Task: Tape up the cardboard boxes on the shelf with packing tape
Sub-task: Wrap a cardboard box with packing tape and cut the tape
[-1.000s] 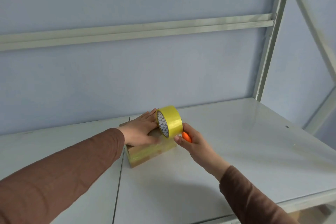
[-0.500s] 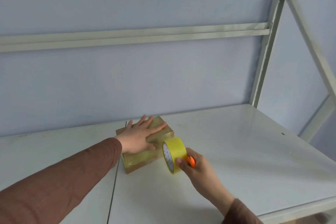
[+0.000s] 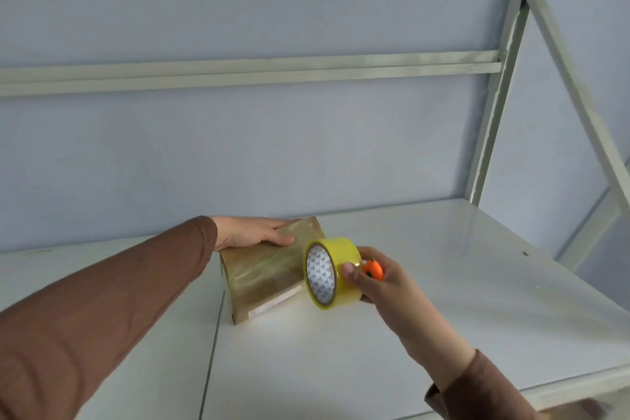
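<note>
- Presently, one cardboard box (image 3: 264, 274) sits on the pale metal shelf (image 3: 443, 283), tilted up on its near edge, its broad face already glossy with clear tape.
- Left hand (image 3: 252, 232) grips the box's upper far edge: thumb lies on the taped face, fingers go over the top and out of sight. Brown sleeve (image 3: 102, 310) covers the arm to the wrist.
- Right hand (image 3: 378, 283) holds the yellow tape roll (image 3: 329, 272) by its outer band, thumb pressed on the rim; roll stands on edge, its patterned core facing left.
- Roll touches the box's right end, low against that side.
- Small orange cutter (image 3: 373, 269) is tucked in the same right hand, just behind the roll; only its tip shows.
- Whether a strip runs from roll to box cannot be told.
- Shelf seam (image 3: 211, 351) passes under the box's left end.
- Upright post (image 3: 494, 112) and cross rail (image 3: 238, 73) stand against the blue wall (image 3: 272, 153).
</note>
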{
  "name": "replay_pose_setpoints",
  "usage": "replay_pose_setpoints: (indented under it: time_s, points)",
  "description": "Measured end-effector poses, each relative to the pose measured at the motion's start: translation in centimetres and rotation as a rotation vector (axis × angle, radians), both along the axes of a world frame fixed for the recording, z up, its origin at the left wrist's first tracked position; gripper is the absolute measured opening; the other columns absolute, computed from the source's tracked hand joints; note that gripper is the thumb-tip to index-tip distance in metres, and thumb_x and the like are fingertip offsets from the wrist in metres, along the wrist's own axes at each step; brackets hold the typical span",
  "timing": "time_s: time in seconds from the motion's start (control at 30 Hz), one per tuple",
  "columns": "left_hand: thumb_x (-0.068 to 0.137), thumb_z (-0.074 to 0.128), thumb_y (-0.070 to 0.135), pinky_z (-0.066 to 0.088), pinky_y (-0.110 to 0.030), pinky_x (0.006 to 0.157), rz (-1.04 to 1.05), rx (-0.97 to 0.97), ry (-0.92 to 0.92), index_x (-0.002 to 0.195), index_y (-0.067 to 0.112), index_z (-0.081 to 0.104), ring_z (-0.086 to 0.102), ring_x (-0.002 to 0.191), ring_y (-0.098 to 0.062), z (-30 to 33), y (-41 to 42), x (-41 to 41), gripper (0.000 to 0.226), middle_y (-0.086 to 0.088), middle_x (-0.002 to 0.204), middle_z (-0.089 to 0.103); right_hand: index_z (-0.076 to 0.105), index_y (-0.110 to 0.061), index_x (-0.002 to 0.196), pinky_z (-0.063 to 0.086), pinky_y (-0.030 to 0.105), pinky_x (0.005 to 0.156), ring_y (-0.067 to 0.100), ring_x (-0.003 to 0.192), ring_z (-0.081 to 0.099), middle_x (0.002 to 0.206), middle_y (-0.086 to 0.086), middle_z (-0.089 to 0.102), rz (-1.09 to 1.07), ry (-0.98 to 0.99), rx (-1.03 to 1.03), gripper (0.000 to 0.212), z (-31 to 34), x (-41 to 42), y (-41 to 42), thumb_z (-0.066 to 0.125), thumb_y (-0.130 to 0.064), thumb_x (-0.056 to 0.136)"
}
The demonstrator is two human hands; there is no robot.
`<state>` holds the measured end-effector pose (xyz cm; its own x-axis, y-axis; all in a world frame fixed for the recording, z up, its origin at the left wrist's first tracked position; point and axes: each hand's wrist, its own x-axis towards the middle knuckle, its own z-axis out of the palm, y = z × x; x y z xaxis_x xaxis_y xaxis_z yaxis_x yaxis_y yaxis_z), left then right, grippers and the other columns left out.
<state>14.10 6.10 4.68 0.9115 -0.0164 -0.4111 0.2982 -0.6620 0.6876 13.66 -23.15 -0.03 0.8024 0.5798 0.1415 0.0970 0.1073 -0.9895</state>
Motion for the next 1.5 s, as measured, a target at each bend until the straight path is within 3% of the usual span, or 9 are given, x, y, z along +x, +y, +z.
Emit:
replay_pose_setpoints:
  time_s: [0.2, 0.27, 0.4, 0.7, 0.97, 1.1, 1.2, 1.3, 1.5]
  points:
    - [0.104, 0.046, 0.003, 0.015, -0.026, 0.127, -0.16, 0.447, -0.572, 0.157, 0.034, 0.039, 0.019, 0.151, 0.003, -2.4, -0.5, -0.8, 0.061, 0.021, 0.163, 0.026, 0.07, -0.017, 0.115, 0.056, 0.022, 0.08, 0.014, 0.085, 0.066, 0.09, 0.0, 0.074, 0.076, -0.061, -0.084, 0.016, 1.2, 1.0, 2.5, 0.064, -0.015, 0.1]
    - [0.107, 0.047, 0.02, 0.003, -0.024, 0.128, -0.271, 0.582, -0.565, 0.163, 0.03, 0.022, 0.001, 0.154, 0.004, -3.2, 0.0, -0.9, 0.062, 0.017, 0.168, 0.012, 0.07, -0.016, 0.116, 0.054, 0.044, 0.1, 0.035, 0.097, 0.065, 0.108, 0.016, 0.073, 0.093, -0.039, -0.07, 0.018, 0.9, 1.1, 2.7, 0.064, -0.014, 0.1]
    - [0.091, 0.058, 0.064, -0.011, -0.023, 0.124, -0.351, 0.743, -0.414, 0.165, 0.031, 0.001, -0.024, 0.151, 0.003, -3.3, 0.5, -0.5, 0.099, 0.019, 0.166, -0.016, 0.069, -0.018, 0.101, 0.039, 0.014, 0.064, 0.006, 0.07, 0.051, 0.081, -0.006, 0.062, 0.126, -0.079, -0.04, 0.009, 0.2, 1.3, 2.8, 0.069, -0.025, 0.094]
    - [0.104, 0.05, 0.05, -0.002, -0.038, 0.129, -0.306, 0.585, -0.34, 0.154, 0.062, 0.008, -0.012, 0.157, -0.01, -3.6, 1.4, 0.0, 0.067, 0.008, 0.172, -0.008, 0.053, -0.032, 0.071, 0.03, 0.018, 0.054, 0.006, 0.058, 0.036, 0.06, -0.017, 0.042, -0.083, -0.219, -0.097, 0.02, -2.5, -0.5, 4.0, 0.061, -0.04, 0.087]
    - [0.09, 0.057, 0.07, 0.017, -0.052, 0.124, -0.144, 0.735, -0.256, 0.146, 0.075, -0.002, 0.009, 0.157, -0.026, -3.5, 0.1, -0.1, 0.081, 0.002, 0.172, 0.005, 0.05, -0.001, 0.083, 0.029, 0.033, 0.064, 0.018, 0.068, 0.038, 0.072, 0.003, 0.043, -0.086, 0.089, -0.272, 0.035, -5.8, -0.8, 2.5, 0.068, -0.029, 0.096]
    - [0.092, 0.073, 0.043, 0.053, -0.024, 0.085, -0.062, 0.148, -0.125, 0.141, 0.072, 0.034, 0.068, 0.107, -0.014, -1.0, 0.8, 0.1, 0.069, 0.008, 0.131, 0.065, 0.063, -0.019, 0.074, 0.033, 0.02, 0.053, 0.014, 0.061, 0.045, 0.067, -0.002, 0.051, -0.024, 0.089, -0.208, 0.026, -3.6, -0.8, 2.1, 0.074, -0.037, 0.089]
    - [0.097, 0.068, 0.039, 0.056, -0.025, 0.063, -0.052, -0.038, -0.04, 0.142, 0.068, 0.039, 0.07, 0.075, -0.012, -0.2, 1.1, -0.4, 0.061, 0.002, 0.108, 0.077, 0.061, -0.028, 0.069, 0.034, 0.017, 0.054, 0.01, 0.06, 0.045, 0.067, -0.005, 0.051, -0.014, 0.051, -0.129, 0.027, -1.7, -0.6, 1.9, 0.073, -0.049, 0.08]
    - [0.101, 0.062, 0.04, 0.052, -0.017, 0.082, -0.076, 0.092, -0.107, 0.151, 0.059, 0.032, 0.07, 0.099, -0.005, -0.1, 1.3, -0.8, 0.061, 0.013, 0.127, 0.07, 0.061, -0.019, 0.078, 0.031, 0.032, 0.07, 0.017, 0.073, 0.042, 0.074, 0.001, 0.05, 0.005, 0.047, -0.078, 0.029, -1.7, -0.3, 2.2, 0.073, -0.04, 0.093]
    - [0.105, 0.054, 0.02, 0.032, -0.031, 0.12, -0.109, 0.621, -0.763, 0.15, 0.032, 0.051, 0.04, 0.143, -0.004, -3.9, 0.6, -2.7, 0.047, 0.013, 0.158, 0.044, 0.067, -0.021, 0.091, 0.031, 0.015, 0.056, 0.01, 0.065, 0.037, 0.071, -0.006, 0.048, 0.055, -0.148, -0.018, 0.023, -3.4, -0.5, 2.3, 0.065, -0.043, 0.087]
